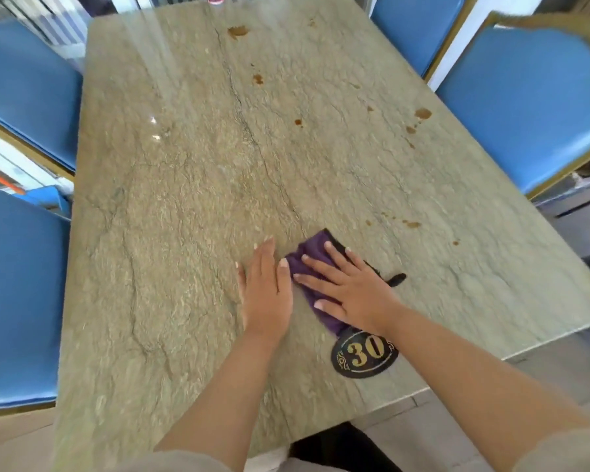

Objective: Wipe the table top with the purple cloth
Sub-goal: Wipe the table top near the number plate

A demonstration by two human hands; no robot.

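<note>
Blue chairs flank the surface on its left side. Our left hand lies flat on the bare stone, released, grasping nothing. Just beside it our right hand presses the purple cloth down with spread fingers, pinning rather than clenching it, above the number plate. We judge the wiping barely begun; next we should push the cloth forward and right over the brown stains
</note>
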